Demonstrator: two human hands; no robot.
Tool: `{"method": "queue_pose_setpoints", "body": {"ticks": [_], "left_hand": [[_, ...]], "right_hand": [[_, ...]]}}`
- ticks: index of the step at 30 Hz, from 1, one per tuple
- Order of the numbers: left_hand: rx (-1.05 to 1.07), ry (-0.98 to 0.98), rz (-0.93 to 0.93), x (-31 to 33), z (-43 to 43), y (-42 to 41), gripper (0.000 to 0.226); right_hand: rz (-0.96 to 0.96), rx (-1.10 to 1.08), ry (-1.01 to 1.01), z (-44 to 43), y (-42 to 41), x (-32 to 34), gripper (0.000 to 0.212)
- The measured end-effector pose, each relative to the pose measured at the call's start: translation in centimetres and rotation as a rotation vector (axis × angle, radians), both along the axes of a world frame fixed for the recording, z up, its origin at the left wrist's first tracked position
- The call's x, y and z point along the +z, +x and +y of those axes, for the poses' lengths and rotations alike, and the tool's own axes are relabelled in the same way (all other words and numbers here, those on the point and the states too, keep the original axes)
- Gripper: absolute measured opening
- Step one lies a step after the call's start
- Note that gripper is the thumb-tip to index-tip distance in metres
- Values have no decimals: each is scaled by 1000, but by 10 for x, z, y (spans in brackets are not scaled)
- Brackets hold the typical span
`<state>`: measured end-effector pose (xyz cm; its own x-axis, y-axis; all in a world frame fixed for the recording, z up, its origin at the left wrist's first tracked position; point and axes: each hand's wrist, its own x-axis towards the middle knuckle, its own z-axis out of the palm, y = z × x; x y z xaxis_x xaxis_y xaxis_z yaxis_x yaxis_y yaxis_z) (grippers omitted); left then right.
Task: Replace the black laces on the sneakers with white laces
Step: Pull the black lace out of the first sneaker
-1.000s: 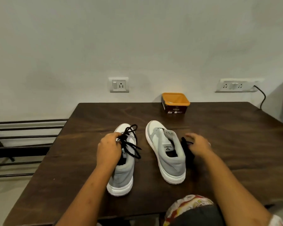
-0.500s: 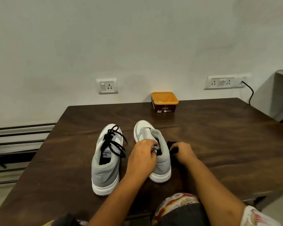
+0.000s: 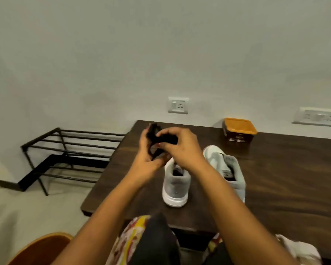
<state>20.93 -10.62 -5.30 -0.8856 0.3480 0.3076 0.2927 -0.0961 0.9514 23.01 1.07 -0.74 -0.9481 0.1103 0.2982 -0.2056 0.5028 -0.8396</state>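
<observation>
Both of the person's grips have risen off the sneakers and met above the desk. The left grip and right grip each curl round 1 bunched black lace. I judge that lace is out of the right sneaker, which looks unlaced. The left sneaker is half hidden. No white laces show. An orange-topped tub sits far right, contents unseen.

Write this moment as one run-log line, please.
left hand + right hand: gripping bunched black lace | left sneaker, right sneaker: on table
</observation>
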Motion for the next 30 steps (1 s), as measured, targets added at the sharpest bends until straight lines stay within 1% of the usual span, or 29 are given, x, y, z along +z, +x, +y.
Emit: {"method": "queue_pose_setpoints", "body": {"ticks": [2, 3, 6, 8, 10, 13, 14, 17, 19, 21, 23, 26, 28, 30], "left_hand": [[62, -8, -41, 3, -54, 3, 83], [84, -16, -57, 2, -84, 7, 80], [192, -56, -158, -9, -164, 16, 61], [273, -99, -251, -24, -218, 26, 53], [314, -138, -335, -44, -261, 33, 47], [400, -91, -528, -90, -322, 44, 39], [442, -93, -584, -106, -333, 47, 40], [572, -95, -709, -160, -359, 48, 39], [649, -106, -781, -199, -367, 48, 33], [688, -173, -820, -236, -368, 47, 32], [694, -248, -844, -271, -365, 44, 34], [744, -360, -819, -309, -352, 40, 26], [782, -401, -792, -326, -343, 35, 19], [789, -443, -769, -337, -337, 31, 19]], "right_hand": [[-39, 123, -7, -48, -2, -1, 22], [-56, 176, -2, -75, -3, -4, 22], [-133, 315, -7, -147, -11, -19, 22], [-207, 413, 7, -198, -15, -39, 22], [-271, 457, 37, -238, -21, -63, 21], [-432, 539, 41, -301, -27, -109, 15], [-475, 548, 37, -314, -28, -124, 14], [-578, 523, 68, -347, -31, -175, 23], [-663, 516, 92, -359, -32, -211, 22], [-735, 491, 114, -364, -33, -243, 16], [-774, 498, 158, -363, -36, -271, 16], [-837, 543, 197, -357, -38, -305, 24], [-894, 557, 225, -354, -40, -328, 27], [-956, 567, 247, -352, -42, -347, 30]]}}
